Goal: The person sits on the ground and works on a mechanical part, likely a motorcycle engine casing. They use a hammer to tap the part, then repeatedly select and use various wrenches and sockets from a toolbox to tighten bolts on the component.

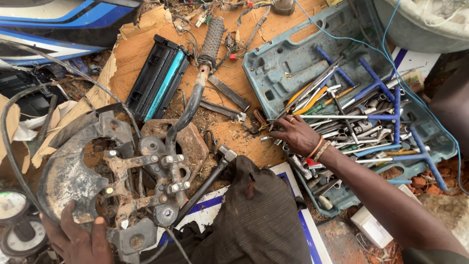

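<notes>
Nearest: left hand, grip closed on the lower edge of a rusty motorcycle fork bracket with 1 bent handlebar rising from it. Beside it, dark cloth. Farther: right hand, fingers loosely spread, reaching among spanners at the edge of an open teal tool case. Beyond: black-and-teal cartridge on cardboard.

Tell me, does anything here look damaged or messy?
Yes. The metal bracket assembly by the left hand is rusty and caked in dirt. Tools lie jumbled in the open blue case, where the right hand reaches.
</notes>
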